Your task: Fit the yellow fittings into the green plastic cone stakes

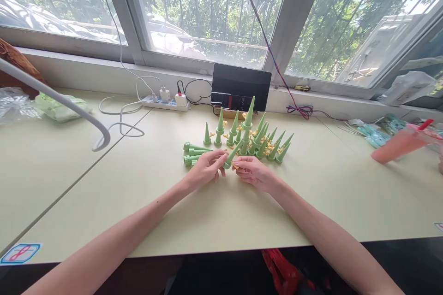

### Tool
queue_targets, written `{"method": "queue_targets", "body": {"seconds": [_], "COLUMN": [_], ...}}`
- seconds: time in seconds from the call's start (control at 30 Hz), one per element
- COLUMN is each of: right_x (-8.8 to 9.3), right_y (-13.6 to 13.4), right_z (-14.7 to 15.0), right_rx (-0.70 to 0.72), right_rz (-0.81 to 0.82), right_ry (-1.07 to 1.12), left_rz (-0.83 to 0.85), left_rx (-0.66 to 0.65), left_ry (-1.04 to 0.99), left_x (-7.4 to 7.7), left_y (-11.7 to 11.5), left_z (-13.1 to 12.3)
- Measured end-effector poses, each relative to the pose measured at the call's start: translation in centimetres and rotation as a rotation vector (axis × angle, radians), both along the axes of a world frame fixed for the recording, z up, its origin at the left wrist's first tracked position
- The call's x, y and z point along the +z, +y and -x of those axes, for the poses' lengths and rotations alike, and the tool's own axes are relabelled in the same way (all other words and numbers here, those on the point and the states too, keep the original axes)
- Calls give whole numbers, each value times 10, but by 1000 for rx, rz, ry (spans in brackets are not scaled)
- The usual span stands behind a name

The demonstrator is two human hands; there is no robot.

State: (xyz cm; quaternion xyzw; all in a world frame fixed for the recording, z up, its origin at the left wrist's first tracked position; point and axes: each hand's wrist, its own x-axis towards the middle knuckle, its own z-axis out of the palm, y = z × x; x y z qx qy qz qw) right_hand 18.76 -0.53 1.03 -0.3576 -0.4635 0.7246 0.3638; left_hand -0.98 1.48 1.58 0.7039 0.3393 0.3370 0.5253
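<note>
My left hand (208,167) is closed on a green plastic spike (232,156), tilted with its tip up to the right. Close beside it, my right hand (254,173) pinches a small yellow valve piece (235,165) against the lower end of that spike; whether the two are joined I cannot tell. Behind my hands stand several upright green spikes (262,138) with small yellow pieces on their sides, some stacked on one another. Left of them, a few spikes (189,146) lie on their sides, partly hidden by my left hand.
A dark tablet (241,86) leans at the back near the sill. A power strip (166,103) with white cables (121,120) lies left of it. At the right, a cup with a red drink (398,144) is tilted near teal packaging (374,136). A plastic-wrapped pack (60,106) sits far left.
</note>
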Motion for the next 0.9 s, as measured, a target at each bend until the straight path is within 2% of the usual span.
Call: {"method": "queue_targets", "body": {"seconds": [0.13, 0.33, 0.5, 0.63, 0.9], "right_x": [3, 3, 0, -1, -8], "right_y": [-2, -3, -3, -5, -11], "right_z": [1, 2, 1, 3, 10], "right_rx": [8, 14, 5, -35, -171], "right_rz": [10, 22, -51, -235, -795], "right_ry": [-26, -66, -130, -292, -637], "left_rz": [69, 61, 62, 51, 69], "left_rx": [-16, 20, 41, 47, 66], "left_ry": [-15, 4, 14, 67, 114], "left_x": [2, 0, 4, 4, 1], "left_y": [2, 1, -1, -3, -2], "left_z": [3, 5, 4, 4, 5]}}
